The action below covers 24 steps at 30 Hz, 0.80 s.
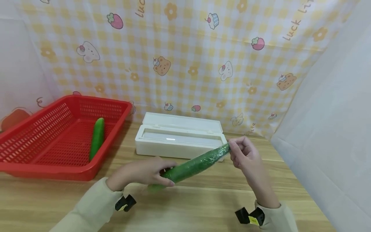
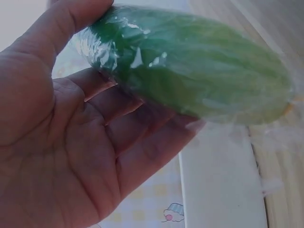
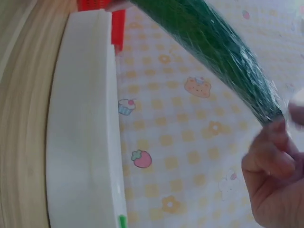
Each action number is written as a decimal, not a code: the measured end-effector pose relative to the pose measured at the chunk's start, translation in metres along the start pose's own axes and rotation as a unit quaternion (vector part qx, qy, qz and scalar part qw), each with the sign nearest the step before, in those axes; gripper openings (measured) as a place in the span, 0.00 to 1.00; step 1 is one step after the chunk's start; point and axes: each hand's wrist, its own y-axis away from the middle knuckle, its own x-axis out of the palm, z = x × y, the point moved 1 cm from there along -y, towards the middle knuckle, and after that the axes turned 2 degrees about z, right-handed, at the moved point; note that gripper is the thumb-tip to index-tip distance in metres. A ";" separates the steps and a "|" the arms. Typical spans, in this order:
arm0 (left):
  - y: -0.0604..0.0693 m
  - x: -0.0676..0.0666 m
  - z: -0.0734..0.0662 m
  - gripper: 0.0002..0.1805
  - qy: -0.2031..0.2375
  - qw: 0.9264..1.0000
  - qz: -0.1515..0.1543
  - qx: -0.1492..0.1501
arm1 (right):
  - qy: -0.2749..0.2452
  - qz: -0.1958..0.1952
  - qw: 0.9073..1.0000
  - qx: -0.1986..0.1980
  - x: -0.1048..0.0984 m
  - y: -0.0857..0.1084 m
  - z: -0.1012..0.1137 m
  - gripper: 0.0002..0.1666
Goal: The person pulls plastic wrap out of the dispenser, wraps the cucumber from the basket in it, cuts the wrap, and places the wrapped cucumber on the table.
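A long cucumber (image 1: 191, 167) wrapped in clear plastic film slants above the wooden table, its right end higher. My left hand (image 1: 150, 172) grips it near its lower left end, thumb on one side and fingers on the other. In the left wrist view, glossy film covers the cucumber (image 2: 190, 66), and loose film trails past its tip. At the upper end my right hand (image 1: 244, 154) pinches the film and the cucumber's tip between thumb and fingers. The right wrist view shows wrinkled film along the cucumber (image 3: 213, 47) down to the right hand (image 3: 275, 175).
Behind the cucumber stands a white box (image 1: 165, 148) with its lid (image 1: 182, 122) raised. A red plastic basket (image 1: 78, 169) at the left holds another cucumber (image 1: 97, 137). A checked cloth (image 1: 185, 87) hangs at the back, and a white panel (image 1: 324, 129) rises at the right.
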 end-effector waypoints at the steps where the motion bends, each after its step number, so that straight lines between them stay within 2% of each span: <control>1: 0.000 0.000 -0.001 0.14 -0.004 1.000 -0.001 0.000 | 0.014 -0.014 1.000 0.003 0.001 0.000 -0.001 0.07; 4: -0.001 0.000 -0.002 0.13 -0.010 1.000 -0.002 0.004 | -0.009 -0.020 1.000 -0.022 0.001 0.000 -0.005 0.09; 8: -0.001 0.001 -0.002 0.14 -0.013 1.000 -0.006 -0.002 | -0.069 0.024 0.996 -0.045 -0.004 0.000 -0.010 0.08; 11: -0.001 0.002 -0.002 0.20 -0.027 0.999 -0.020 -0.019 | -0.121 0.064 0.990 -0.019 -0.011 0.000 -0.011 0.07; 14: -0.001 0.002 -0.004 0.24 -0.066 0.996 -0.052 -0.033 | -0.178 0.099 0.979 0.024 -0.018 -0.002 -0.009 0.11; 17: -0.002 0.001 -0.009 0.23 -0.118 0.988 -0.091 -0.041 | -0.218 0.124 0.966 0.064 -0.024 -0.003 -0.005 0.14; 20: -0.001 0.002 -0.012 0.22 -0.170 0.976 -0.126 -0.047 | -0.245 0.135 0.956 0.091 -0.027 -0.005 -0.004 0.15; 24: -0.001 0.003 -0.014 0.21 -0.218 0.962 -0.154 -0.056 | -0.269 0.136 0.947 0.111 -0.029 -0.006 -0.005 0.15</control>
